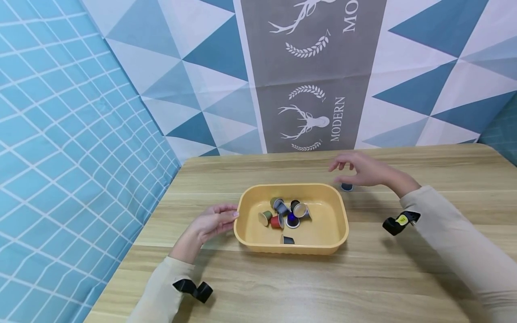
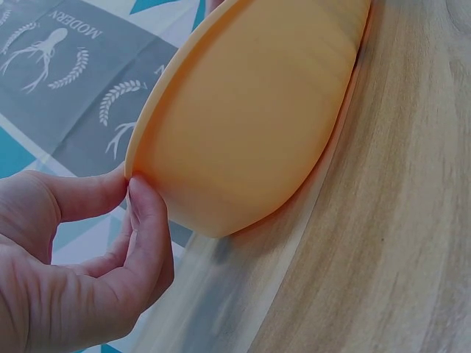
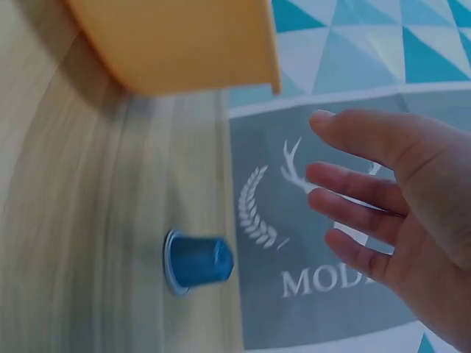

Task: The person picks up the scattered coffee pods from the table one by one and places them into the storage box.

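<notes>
A yellow plastic tray (image 1: 319,240) stands on the table with several coffee capsules inside, among them a red capsule (image 1: 277,221), a green capsule (image 1: 265,218) and a dark blue capsule (image 1: 292,220). At the tray's left end my left hand (image 1: 216,220) pinches the rim between thumb and fingers; the left wrist view shows this grip (image 2: 140,198) closely. Beyond the tray's right back corner, my right hand (image 1: 359,169) hovers with parted, slightly bent fingers and holds nothing. Below it a blue capsule (image 3: 197,261) stands on its rimmed end on the wood, apart from the fingers.
The wooden table (image 1: 291,287) reaches back to a wall covering (image 1: 311,76) with triangles and a grey deer print. A blue gridded sheet (image 1: 72,134) hangs along the left side. Each sleeve carries a black wrist mount, such as the right mount (image 1: 397,223).
</notes>
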The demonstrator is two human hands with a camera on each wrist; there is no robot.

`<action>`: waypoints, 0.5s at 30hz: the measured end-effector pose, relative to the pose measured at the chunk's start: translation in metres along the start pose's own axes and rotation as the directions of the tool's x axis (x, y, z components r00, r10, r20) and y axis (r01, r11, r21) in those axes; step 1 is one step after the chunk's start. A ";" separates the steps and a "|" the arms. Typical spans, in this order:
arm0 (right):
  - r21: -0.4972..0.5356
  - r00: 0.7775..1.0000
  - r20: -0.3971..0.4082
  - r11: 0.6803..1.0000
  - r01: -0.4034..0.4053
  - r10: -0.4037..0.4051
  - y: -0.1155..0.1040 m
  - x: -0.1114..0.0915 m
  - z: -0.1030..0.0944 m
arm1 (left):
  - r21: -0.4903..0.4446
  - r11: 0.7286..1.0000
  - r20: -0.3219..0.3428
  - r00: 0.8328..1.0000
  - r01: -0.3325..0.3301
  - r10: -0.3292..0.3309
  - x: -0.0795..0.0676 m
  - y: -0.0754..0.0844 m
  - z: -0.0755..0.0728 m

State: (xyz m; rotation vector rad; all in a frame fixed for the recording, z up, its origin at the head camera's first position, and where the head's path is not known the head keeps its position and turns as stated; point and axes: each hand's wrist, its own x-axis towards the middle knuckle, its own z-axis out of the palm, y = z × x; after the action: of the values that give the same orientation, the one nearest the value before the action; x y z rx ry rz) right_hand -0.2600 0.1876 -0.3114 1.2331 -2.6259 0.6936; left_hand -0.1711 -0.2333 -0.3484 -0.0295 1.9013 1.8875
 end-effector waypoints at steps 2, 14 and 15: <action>-0.015 1.000 -0.012 1.000 -0.010 0.010 0.004 -0.003 -0.002 | -0.002 1.000 0.001 1.000 -0.003 0.003 0.001 0.001 0.000; -0.002 0.995 0.029 0.996 -0.092 0.092 0.027 -0.020 0.013 | 0.000 1.000 -0.002 1.000 0.009 -0.009 -0.001 0.001 0.001; 0.006 0.995 0.034 0.996 -0.092 0.092 0.029 -0.021 0.016 | -0.002 1.000 0.000 1.000 0.008 -0.008 -0.002 0.000 0.001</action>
State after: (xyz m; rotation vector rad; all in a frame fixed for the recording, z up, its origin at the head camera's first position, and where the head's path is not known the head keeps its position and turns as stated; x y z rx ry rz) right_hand -0.2675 0.2107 -0.3423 1.1417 -2.7250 0.7041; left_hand -0.1689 -0.2330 -0.3476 -0.0381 1.8963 1.8844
